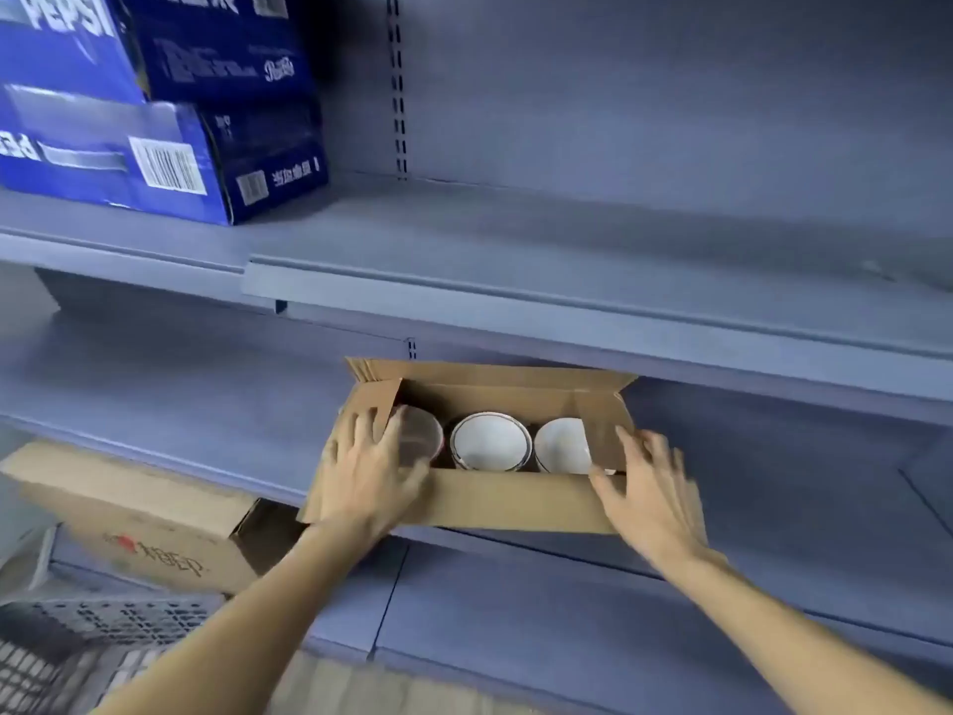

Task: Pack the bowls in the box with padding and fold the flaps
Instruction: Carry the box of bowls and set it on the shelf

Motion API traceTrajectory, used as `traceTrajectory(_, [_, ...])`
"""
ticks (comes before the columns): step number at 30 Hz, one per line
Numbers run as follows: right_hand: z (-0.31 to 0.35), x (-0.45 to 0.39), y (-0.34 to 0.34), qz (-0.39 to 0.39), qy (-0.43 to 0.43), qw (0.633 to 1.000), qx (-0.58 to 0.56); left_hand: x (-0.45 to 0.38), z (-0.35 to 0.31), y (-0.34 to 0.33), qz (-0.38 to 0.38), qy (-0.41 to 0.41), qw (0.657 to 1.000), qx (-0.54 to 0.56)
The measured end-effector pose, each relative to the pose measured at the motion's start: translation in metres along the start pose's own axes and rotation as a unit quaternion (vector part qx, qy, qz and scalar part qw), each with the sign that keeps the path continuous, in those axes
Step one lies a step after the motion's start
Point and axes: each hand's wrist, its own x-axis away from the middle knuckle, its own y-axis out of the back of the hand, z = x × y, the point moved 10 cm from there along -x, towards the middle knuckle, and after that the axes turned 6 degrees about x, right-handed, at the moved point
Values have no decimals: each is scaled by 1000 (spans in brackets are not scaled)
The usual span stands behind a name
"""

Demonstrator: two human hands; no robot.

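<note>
Low on a grey shelf (pixel 206 384) sits an open cardboard box (pixel 515 500), its long side facing the camera. Three bowls stand in a row inside it. The middle bowl (pixel 490 441) is white with a dark rim line and is seen whole. The right bowl (pixel 559 446) is white too, partly hidden by the right end flap (pixel 601 423), which leans inward over it. The left bowl (pixel 420 438) looks clear or pale with a reddish edge, though blur makes that uncertain.

The left hand (pixel 371 469) lies with spread fingers over the box's left end, its fingertips on the left flap (pixel 371 399) and the rim of the left bowl. The right hand (pixel 647 482) is also spread, palm down, resting on the front right corner of the box, fingertips near the right flap. Neither hand pinches anything. The back flap (pixel 490 374) stands up against the shelf above.

To the left a second box (pixel 134 508) lies on its side, and blue cartons (pixel 154 95) are stacked on the upper shelf (pixel 567 240).
</note>
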Motion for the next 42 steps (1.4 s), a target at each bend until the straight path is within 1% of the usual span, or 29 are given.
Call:
traceTrajectory(1, [-1,-11,-6,-5,-11,1000,-9,-10,-5,-2,-10,-42,999,-23])
traceTrajectory(2, [-3,-21,-12,-10,-28,999,-14,-17,-13,-8,-14,-105,993,-61])
traceTrajectory(3, [-3,-31,-20,-3,-36,999,-17,-24,-22,-17,-2,-167,982,-94])
traceTrajectory(4, [-3,-42,-27,11,-41,999,-24,-30,-28,-23,13,-206,972,-112])
traceTrajectory(5, [-2,-49,-35,23,-48,998,-28,-38,-27,-32,36,-204,970,-124])
traceTrajectory(8, [0,-59,-53,60,-67,995,-30,-55,2,-48,75,-99,980,-159])
traceTrajectory(10, [-2,-63,-54,67,-77,994,-22,-61,19,-45,64,-60,982,-169])
traceTrajectory(12, [-4,-66,-51,52,-75,996,-22,-61,30,-34,32,-39,986,-156])
traceTrajectory(14, [-8,-65,-43,17,-73,997,-35,-60,35,-15,-23,-29,992,-124])
traceTrajectory(16, [-21,-63,-30,-44,-107,991,-73,-62,46,7,-79,9,992,-99])
traceTrajectory(17, [-29,-62,-24,-76,-128,984,-93,-63,52,13,-90,28,990,-103])
traceTrajectory(20, [-45,-57,-5,-157,-157,970,-104,-61,62,21,-95,49,974,-198])
traceTrajectory(22, [-51,-58,4,-189,-149,970,-46,-61,59,22,-90,52,961,-256])
traceTrajectory(23, [-53,-60,6,-189,-138,972,-1,-61,58,20,-85,50,955,-280])
traceTrajectory(25, [-62,-66,4,-162,-125,976,79,-62,58,22,-90,49,947,-303])
traceTrajectory(28, [-72,-72,-9,-87,-114,973,182,-65,72,26,-97,64,941,-319])
traceTrajectory(30, [-69,-72,-23,-41,-110,974,195,-65,87,29,-103,91,941,-311])
traceTrajectory(32, [-68,-69,-39,4,-131,982,138,-67,101,15,-64,105,951,-283])
traceTrajectory(33, [-67,-68,-47,23,-142,984,104,-67,103,8,-47,101,964,-240])
traceTrajectory(34, [-66,-67,-54,41,-155,985,70,-67,106,5,-41,112,979,-165])
traceTrajectory(35, [-66,-68,-59,53,-170,983,40,-67,110,2,-31,141,985,-99])
traceTrajectory(36, [-67,-69,-65,64,-186,980,21,-68,112,-2,-21,162,985,-58])
traceTrajectory(38, [-68,-71,-71,81,-207,975,6,-70,108,-9,-7,173,983,-61])
traceTrajectory(40, [-70,-72,-72,84,-226,971,-1,-68,108,-15,-15,192,981,-34])
traceTrajectory(42, [-73,-73,-73,76,-239,968,-8,-66,110,-21,-23,212,977,16])
